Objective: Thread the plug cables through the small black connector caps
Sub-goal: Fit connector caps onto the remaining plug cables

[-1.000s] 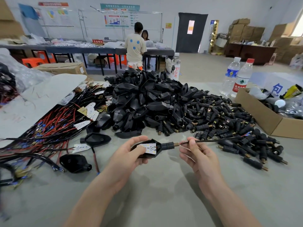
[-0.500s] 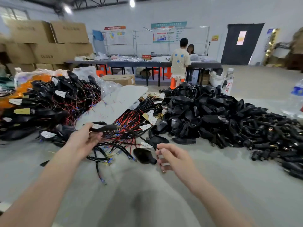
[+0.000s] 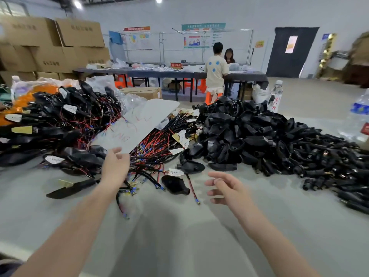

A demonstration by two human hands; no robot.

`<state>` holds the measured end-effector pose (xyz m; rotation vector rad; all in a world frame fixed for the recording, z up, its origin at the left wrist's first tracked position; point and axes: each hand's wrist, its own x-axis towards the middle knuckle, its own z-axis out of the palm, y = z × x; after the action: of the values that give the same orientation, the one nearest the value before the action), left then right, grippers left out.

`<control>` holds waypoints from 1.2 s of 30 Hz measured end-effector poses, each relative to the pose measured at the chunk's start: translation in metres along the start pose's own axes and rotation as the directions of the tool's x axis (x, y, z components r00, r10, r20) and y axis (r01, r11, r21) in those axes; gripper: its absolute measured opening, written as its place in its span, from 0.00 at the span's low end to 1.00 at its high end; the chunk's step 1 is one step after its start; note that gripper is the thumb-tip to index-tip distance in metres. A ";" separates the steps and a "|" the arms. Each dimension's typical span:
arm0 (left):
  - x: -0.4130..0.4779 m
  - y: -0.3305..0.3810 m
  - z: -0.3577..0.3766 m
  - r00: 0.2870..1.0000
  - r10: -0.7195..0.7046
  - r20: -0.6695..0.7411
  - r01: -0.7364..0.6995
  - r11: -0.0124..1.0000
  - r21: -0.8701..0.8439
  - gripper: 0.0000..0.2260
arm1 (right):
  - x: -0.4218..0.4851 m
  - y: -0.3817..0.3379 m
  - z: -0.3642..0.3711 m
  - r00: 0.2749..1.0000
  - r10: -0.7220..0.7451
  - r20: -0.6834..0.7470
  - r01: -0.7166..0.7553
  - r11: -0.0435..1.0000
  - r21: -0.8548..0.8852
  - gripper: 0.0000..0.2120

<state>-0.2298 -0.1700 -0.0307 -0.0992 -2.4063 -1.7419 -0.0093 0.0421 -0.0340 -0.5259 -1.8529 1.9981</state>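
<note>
My hands are apart over the grey bench. My right hand (image 3: pixel 225 186) hangs loose with the fingers half curled and holds nothing. My left hand (image 3: pixel 114 168) is stretched forward over the near edge of the tangle of plug cables (image 3: pixel 159 144). From here I see only its back, so I can't tell whether the fingers have caught a lead.

The red and black cables lie just beyond and to the right of my left hand, partly under a white sheet (image 3: pixel 137 124). One loose plug housing (image 3: pixel 175 184) with its lead lies between my hands. The small black connector caps (image 3: pixel 329 162) are spread well off to the right of my right hand, past the heap of black plug shells (image 3: pixel 229 136).

I judge I am between pieces, about to pick the next cable. The main risk is the tangle. The leads cross each other and their blue-sleeved terminals would hook on neighbours, so a quick pull could drag up several at once or sweep the loose housing toward the bench edge. Lifting from under the sheet could slide it too. Reaching right without looking, I could scatter the round caps or knock the water bottle (image 3: pixel 359 116) beyond them.
</note>
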 end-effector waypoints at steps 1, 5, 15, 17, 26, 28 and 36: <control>-0.009 -0.004 0.015 0.997 0.052 0.063 -0.055 0.997 0.059 0.13 | -0.001 0.001 -0.006 1.000 -0.001 -0.020 0.001 1.000 0.013 0.12; -0.017 -0.008 0.063 0.946 0.214 0.245 -0.271 0.935 0.228 0.13 | 0.000 0.005 -0.029 0.997 -0.008 -0.075 0.009 1.000 0.010 0.12; 0.027 -0.002 0.102 0.857 0.256 0.447 -0.515 0.425 0.744 0.13 | 0.015 0.019 -0.053 0.982 -0.181 -0.053 0.154 0.932 -0.329 0.13; 0.029 -0.005 0.101 0.853 0.255 0.455 -0.522 0.414 0.746 0.12 | 0.022 0.018 -0.042 0.976 -0.218 -0.019 0.194 0.902 -0.387 0.12; 0.025 0.001 0.079 0.827 0.325 0.458 -0.556 0.350 0.754 0.10 | 0.058 0.028 0.054 0.945 -0.222 0.242 0.319 0.443 -0.838 0.22; 0.022 0.013 0.073 0.793 0.443 0.420 -0.599 0.438 0.670 0.08 | 0.061 0.036 0.065 0.949 -0.145 0.280 0.313 0.324 -0.893 0.23; 0.003 0.108 0.061 0.678 0.673 0.294 -0.730 0.571 0.376 0.06 | 0.057 0.040 0.069 0.947 -0.132 0.292 0.320 0.455 -0.831 0.14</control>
<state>-0.2228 -0.0780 0.0519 -0.9818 -2.2804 -0.7781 -0.0938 0.0080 -0.0709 -0.2866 -2.8357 0.7781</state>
